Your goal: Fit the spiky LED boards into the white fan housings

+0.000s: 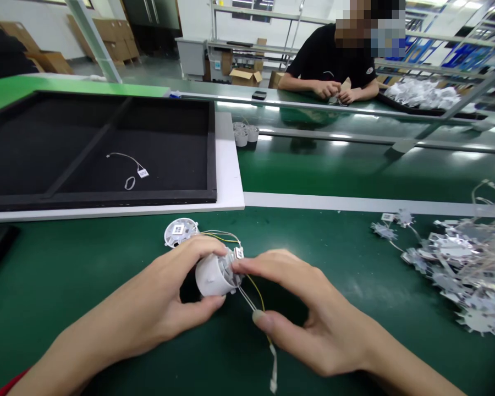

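Note:
My left hand (169, 291) grips a white cylindrical housing (212, 276), tilted on its side with its mouth facing right. Star-edged silvery metal pieces (226, 265) and a small white square tag (238, 253) sit at that mouth. The index finger of my right hand (301, 302) touches these pieces, while its thumb stands apart beside the thin wires (247, 298). A yellow wire and white wires hang down to a small white connector (273, 368). Just beyond my left hand lies a round white cap (180, 232) with a printed code, wires running from it toward the housing.
A heap of silvery star-shaped plates with wires (470, 275) lies at the right. At the left, a black divided tray (169, 132) holds a wired tag and a small ring. Several white cylinders (241, 136) stand farther back. Across the bench, a person (317, 60) handles something small.

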Motion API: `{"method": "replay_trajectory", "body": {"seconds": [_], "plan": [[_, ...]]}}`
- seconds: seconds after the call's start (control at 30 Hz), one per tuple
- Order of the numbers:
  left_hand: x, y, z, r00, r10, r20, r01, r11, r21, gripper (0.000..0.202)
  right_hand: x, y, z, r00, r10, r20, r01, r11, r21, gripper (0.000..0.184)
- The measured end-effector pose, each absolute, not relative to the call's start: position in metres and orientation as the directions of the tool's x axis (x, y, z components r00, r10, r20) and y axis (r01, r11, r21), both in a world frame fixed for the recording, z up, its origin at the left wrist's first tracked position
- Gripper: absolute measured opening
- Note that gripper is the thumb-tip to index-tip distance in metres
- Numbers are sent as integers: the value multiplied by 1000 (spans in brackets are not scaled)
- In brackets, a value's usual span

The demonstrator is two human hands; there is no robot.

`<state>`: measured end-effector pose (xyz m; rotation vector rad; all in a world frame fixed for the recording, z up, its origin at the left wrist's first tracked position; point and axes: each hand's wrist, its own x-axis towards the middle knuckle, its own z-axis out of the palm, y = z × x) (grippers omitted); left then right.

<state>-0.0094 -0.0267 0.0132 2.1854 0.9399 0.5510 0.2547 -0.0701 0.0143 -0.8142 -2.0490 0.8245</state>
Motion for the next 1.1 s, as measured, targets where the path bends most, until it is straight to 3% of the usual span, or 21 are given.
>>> {"method": "replay_trajectory", "body": {"seconds": [0.13,0.23,0.4,0.53,0.73,1.0,1.1], "plan": [[-2,-29,18,640,748,176,312,-463,830,51,258,-79,24,-434,797,421,187,536,-823,69],[1,-31,21,645,743,177,215,-399,891,39,263,-80,26,-378,806,455,152,539,-828,66],[0,-36,19,619,779,96,94,-195,976,38,265,-74,23,-486,703,519,339,699,-629,51],[-1,-37,18,695,713,91,-1,-126,992,43,260,-72,20,-505,630,589,426,776,-465,34],[0,-37,20,759,647,67,-12,-89,996,42,253,-69,20,-467,566,679,370,823,-432,27],[-1,-41,18,685,728,-37,5,47,999,48,259,-71,15,-413,613,673,463,778,-425,29],[-2,-41,18,714,698,-56,-11,91,996,47,261,-72,14,-406,600,689,468,784,-407,24]]}}
